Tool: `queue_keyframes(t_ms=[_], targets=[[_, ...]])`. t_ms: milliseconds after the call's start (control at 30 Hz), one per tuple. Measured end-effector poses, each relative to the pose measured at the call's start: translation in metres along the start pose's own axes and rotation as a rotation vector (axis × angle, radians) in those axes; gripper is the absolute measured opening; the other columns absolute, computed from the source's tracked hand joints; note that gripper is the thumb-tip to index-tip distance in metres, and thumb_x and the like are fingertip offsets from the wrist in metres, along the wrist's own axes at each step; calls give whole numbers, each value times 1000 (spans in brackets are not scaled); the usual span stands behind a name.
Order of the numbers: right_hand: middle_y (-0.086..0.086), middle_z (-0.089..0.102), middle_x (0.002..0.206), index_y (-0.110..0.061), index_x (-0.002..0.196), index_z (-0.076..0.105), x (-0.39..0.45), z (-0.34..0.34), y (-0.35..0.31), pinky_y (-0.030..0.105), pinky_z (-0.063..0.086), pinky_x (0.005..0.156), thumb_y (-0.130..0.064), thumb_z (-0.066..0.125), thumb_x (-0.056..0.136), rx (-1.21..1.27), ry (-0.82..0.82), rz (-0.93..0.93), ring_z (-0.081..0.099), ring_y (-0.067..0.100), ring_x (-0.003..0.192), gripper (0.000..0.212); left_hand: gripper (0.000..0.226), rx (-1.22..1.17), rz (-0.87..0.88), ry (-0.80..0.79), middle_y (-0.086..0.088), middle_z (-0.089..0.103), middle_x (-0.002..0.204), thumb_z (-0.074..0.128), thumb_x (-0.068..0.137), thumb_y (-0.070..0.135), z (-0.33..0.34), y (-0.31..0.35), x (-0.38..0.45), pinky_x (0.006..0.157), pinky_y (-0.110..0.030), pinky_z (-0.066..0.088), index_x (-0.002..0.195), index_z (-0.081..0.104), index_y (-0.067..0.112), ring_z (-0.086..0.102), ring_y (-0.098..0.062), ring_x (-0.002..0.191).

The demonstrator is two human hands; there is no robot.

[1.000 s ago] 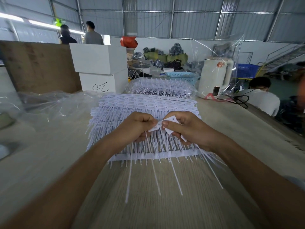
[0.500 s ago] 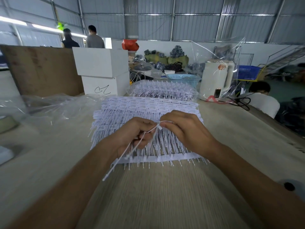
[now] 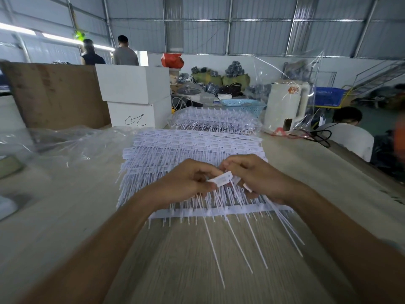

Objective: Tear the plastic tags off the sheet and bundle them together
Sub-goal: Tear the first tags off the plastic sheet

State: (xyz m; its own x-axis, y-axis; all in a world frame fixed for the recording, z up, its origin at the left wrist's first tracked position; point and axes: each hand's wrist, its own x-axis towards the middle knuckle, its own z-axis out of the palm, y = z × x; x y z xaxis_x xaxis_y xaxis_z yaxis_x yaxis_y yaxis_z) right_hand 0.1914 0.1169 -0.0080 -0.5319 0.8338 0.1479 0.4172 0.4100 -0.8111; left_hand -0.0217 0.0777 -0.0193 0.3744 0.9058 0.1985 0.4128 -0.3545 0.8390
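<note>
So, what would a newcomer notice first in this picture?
First, the two hands at the centre: the left hand and right hand pinch a white tag between them. Under them, a big stack of tag sheets lies on the wooden table, thin tails pointing toward the viewer.

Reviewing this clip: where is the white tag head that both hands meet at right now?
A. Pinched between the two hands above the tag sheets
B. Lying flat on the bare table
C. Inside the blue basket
A: the left hand and right hand both pinch the tag head over the stacked tag sheets.

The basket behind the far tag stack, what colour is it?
Light blue, with a perforated lattice wall; the basket shows in the head view.
</note>
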Motion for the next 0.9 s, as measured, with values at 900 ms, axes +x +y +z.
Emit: queue_keyframes(t_ms=[900], targets=[[-1, 59, 88, -12, 93, 64, -3, 11, -15, 39, 46, 64, -15, 68, 97, -623, 204, -571, 55, 20, 74, 6, 37, -502, -146, 200, -3, 44, 53, 61, 95, 16, -1, -11, 3, 47, -22, 26, 58, 60, 16, 39, -16, 43]])
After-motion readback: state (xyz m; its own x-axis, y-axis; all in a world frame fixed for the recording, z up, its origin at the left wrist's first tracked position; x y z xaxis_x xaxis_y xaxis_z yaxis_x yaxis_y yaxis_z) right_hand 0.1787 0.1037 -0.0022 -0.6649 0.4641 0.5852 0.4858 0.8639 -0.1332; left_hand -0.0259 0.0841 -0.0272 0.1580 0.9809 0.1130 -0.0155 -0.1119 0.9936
